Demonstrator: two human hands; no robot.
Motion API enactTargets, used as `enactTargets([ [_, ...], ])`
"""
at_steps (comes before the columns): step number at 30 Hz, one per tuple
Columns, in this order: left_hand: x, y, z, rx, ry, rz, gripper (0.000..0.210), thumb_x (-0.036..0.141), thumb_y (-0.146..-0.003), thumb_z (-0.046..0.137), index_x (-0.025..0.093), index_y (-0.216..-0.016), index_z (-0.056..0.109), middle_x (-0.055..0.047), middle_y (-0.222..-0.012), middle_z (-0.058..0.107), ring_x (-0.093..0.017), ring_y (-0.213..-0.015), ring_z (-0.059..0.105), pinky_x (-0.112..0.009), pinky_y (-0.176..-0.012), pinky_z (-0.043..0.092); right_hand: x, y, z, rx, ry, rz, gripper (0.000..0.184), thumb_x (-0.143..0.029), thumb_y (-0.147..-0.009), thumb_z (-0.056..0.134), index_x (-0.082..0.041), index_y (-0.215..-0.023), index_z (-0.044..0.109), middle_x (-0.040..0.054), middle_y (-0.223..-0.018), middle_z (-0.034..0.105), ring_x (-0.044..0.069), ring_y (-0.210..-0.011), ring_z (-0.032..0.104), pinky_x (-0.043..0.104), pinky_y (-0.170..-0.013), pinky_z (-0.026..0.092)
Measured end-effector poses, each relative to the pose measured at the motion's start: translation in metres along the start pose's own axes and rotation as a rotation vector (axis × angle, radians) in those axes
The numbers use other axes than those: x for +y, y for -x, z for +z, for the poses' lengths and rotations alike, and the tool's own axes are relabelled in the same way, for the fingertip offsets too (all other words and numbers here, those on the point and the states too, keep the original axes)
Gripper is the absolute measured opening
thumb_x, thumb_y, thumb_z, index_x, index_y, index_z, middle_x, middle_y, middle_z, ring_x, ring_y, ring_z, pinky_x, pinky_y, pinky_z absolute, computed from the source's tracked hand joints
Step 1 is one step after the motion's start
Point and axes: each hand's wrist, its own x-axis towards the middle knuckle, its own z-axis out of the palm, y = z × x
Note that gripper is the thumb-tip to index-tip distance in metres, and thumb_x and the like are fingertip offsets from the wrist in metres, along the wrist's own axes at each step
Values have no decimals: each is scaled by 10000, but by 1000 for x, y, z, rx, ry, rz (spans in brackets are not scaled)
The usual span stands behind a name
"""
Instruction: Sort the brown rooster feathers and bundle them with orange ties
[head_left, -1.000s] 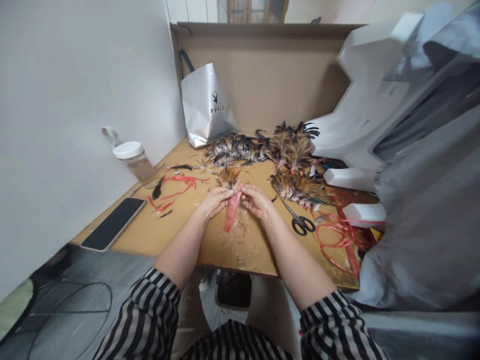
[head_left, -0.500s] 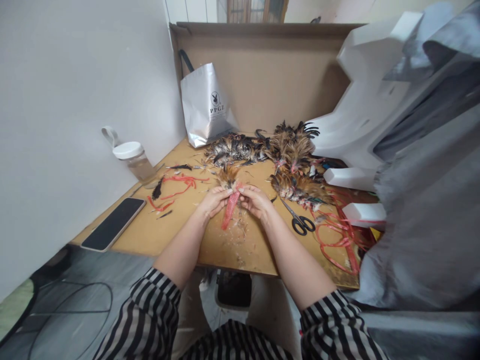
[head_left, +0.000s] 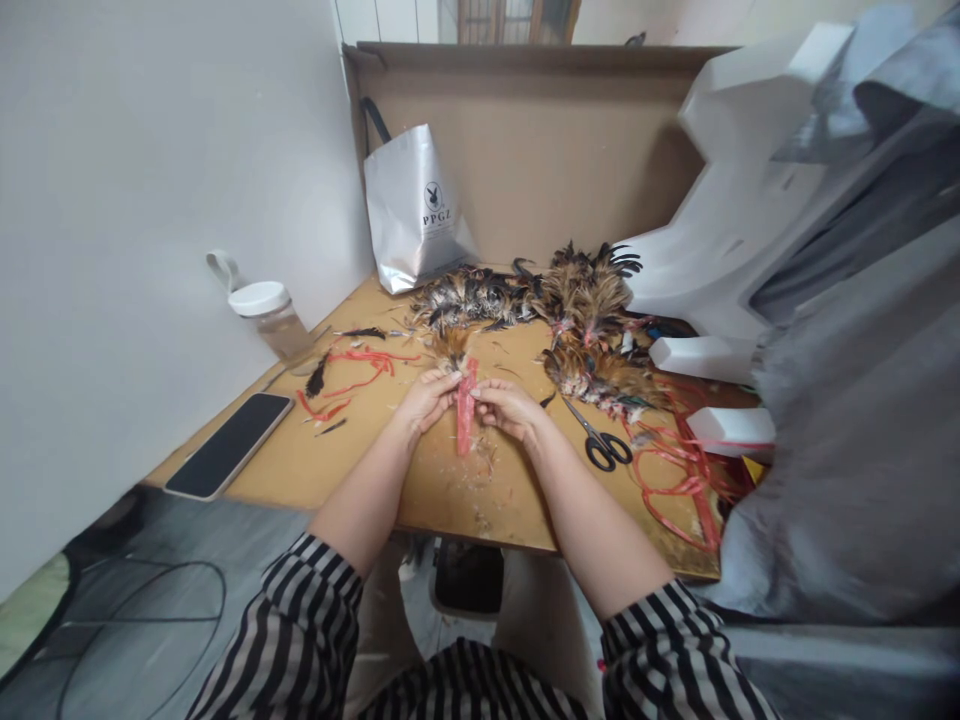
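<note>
Between my hands, over the front middle of the table, is a small bunch of brown feathers [head_left: 448, 347], its quill end pinched in my left hand [head_left: 427, 402]. A flat red plastic strip [head_left: 466, 410] stands lengthwise beside the bunch, its lower end hanging toward me. My right hand [head_left: 506, 408] is closed, thumb and fingertips gripping the strip near its middle. Small feather scraps lie on the table below the hands. Right of my right hand are scissors [head_left: 604, 447] with black handles, lying slightly spread, and a tied-looking feather bundle [head_left: 596, 378].
Heaps of feathers [head_left: 480, 298] lie at the back, before a silver bag [head_left: 412, 215]. On the left are a phone [head_left: 229, 447], a lidded jar [head_left: 271, 318] and red strip scraps [head_left: 367, 362]. Tangled red strips [head_left: 679, 480] and a white plastic frame [head_left: 720, 200] stand right.
The red strip has swung from slanting to nearly upright beside the feathers. My right hand has shifted slightly down along it; my left hand stays at the bunch.
</note>
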Motion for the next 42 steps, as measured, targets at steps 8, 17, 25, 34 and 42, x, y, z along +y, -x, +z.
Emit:
enactTargets([
  [8, 0, -2, -2, 7, 33, -1, 179, 203, -609, 718, 92, -737, 657, -45, -689, 654, -104, -624, 594, -222, -648, 464, -2, 0, -2, 10, -44, -14, 243, -207, -518, 744, -146, -692, 585, -39, -504, 556, 34, -418, 429, 147, -411, 334],
  [17, 0, -2, -3, -12, 56, 26, 184, 216, -631, 708, 98, -761, 655, -53, -710, 658, -112, -660, 605, -227, -673, 461, -4, 1, -4, 30, -49, 7, 237, -219, -523, 752, -126, -693, 616, -10, -543, 589, 42, -432, 457, 173, -450, 405],
  [25, -4, 3, -1, -121, -81, -126, 257, 249, -654, 695, 75, -840, 660, -107, -787, 680, -165, -718, 639, -281, -739, 473, -1, -3, 0, 169, -58, -109, 258, -278, -495, 756, -136, -605, 570, -44, -440, 506, 27, -378, 390, 146, -376, 303],
  [34, -4, 2, -1, -75, -56, -81, 237, 233, -638, 705, 73, -808, 662, -89, -773, 683, -153, -708, 637, -277, -745, 476, -3, -2, -3, 41, -127, -55, 245, -244, -528, 745, -136, -655, 564, -51, -473, 495, 24, -395, 377, 136, -360, 244],
  [42, -2, 0, -2, -59, -37, -37, 212, 228, -628, 710, 73, -762, 659, -83, -713, 676, -151, -637, 631, -279, -688, 495, -4, 2, -3, -53, -70, 68, 225, -211, -550, 732, -121, -675, 568, -25, -553, 553, 13, -403, 359, 127, -349, 210],
])
